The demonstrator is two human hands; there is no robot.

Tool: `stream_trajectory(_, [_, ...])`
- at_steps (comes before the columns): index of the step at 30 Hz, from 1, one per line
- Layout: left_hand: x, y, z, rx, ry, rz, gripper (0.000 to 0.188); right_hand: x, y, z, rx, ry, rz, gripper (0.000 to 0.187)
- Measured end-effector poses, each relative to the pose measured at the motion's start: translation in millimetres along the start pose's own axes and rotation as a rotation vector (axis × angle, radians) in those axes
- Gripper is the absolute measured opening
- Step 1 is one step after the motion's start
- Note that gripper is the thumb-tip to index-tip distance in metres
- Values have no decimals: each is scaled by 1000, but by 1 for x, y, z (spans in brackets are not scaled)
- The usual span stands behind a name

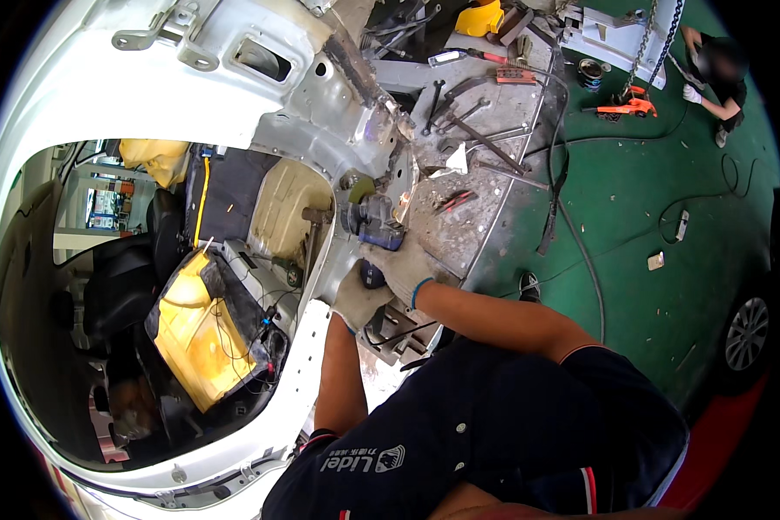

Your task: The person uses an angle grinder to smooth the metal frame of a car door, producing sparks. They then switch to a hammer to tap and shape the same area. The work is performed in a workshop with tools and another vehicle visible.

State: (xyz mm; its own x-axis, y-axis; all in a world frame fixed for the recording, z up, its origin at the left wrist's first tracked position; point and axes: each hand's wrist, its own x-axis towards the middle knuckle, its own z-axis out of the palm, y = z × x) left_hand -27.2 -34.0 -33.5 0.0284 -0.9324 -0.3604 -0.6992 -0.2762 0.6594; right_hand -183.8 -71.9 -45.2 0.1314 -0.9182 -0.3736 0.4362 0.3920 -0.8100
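Both of my hands wear pale work gloves and are closed around a dark angle grinder (378,227). My left hand (360,297) wraps its rear end, where a black cord trails off below. Just ahead, my right hand (402,267) grips the body from the right side. The grinder's disc (355,185) is up against or very near the bare metal edge (400,178) of the white car body (295,104); I cannot tell whether they touch. Inside the car opening, a hammer (315,227) rests close to the left of the grinder.
A grey metal bench (485,195) carries wrenches, bars and a red-handled tool (481,55). Cables (585,260) run over the green floor (624,199). Another person (721,74) crouches at the far right near an orange clamp (628,104) on chains. A yellow panel (201,334) lies inside the car.
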Motion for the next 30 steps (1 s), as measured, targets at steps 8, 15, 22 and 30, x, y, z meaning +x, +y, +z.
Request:
stream_trajectory(8, [5,-17,0,-57,-21,-16,74,9,22,5,-97,50,-4,60])
stream_trajectory(15, [2,2,-8,-1,-50,1,68,12,27,6,-213,107,-34,61])
stream_trajectory(22, [-1,22,-14,-57,-107,-86,63,5,13,11,-114,106,-37,62])
stream_trajectory(30, [6,-2,-11,-19,-54,17,63,3,11,13,-115,146,-48,54])
